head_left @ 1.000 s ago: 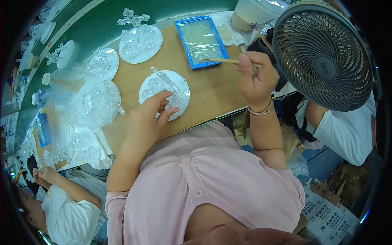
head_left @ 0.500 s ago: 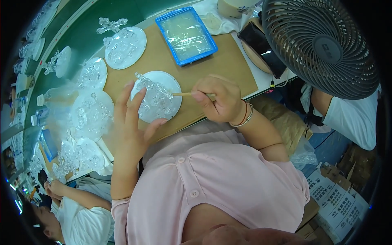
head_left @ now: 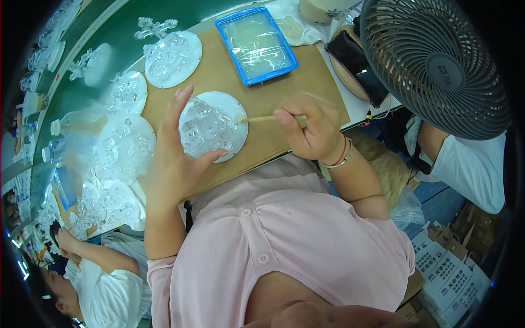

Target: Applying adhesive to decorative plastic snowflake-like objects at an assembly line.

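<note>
One widely spread left hand [head_left: 174, 150] curves beside a round white disc [head_left: 237, 143] bearing clear, glassy ornaments [head_left: 210, 130], left of frame centre; right of centre, the right hand [head_left: 313, 128] pinches a thin tan stick [head_left: 259, 119], tip over the disc's right side.

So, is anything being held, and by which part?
The right hand holds a stick near its end farther from the plate. For the left hand, I cannot tell.

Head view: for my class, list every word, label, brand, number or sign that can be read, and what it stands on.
White cartons: blocks of dark printed characters, not copied out here.
Fan hub: a small pale mark, too small to read.
Container at the top edge: dark marking, too small to read.
</note>
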`<state>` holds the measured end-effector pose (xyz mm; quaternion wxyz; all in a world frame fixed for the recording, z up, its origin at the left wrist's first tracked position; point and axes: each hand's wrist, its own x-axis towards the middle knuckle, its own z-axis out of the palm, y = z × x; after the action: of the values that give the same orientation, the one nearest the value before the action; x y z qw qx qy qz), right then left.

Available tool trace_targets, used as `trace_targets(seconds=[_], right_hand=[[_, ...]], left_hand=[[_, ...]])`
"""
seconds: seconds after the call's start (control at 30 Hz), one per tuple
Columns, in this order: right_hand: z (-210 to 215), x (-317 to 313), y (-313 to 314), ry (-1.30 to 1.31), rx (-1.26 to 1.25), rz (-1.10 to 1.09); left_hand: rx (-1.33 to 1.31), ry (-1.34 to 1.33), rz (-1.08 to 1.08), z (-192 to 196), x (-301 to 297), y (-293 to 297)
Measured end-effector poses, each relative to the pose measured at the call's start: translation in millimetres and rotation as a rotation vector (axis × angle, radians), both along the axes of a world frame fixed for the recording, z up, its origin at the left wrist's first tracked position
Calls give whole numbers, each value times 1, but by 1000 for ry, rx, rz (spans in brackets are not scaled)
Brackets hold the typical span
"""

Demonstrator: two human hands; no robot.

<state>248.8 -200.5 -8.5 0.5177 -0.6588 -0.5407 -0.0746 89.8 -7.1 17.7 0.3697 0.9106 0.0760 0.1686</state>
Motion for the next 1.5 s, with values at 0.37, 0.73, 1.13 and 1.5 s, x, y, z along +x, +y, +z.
trace_targets(seconds=[0.37, 0.73, 1.13, 1.5], right_hand=[[7, -3, -5, -16, -55, 2], [10, -9, 0, -26, -16, 80], [13, -30, -10, -58, -58, 172], [5, 2, 3, -152, 71, -95]], left_hand=[[-8, 3, -9, 0, 3, -1], [-18, -4, -22, 2, 1, 2], [-4, 53, -40, 12, 1, 6], [583, 172, -226, 54, 12, -2]])
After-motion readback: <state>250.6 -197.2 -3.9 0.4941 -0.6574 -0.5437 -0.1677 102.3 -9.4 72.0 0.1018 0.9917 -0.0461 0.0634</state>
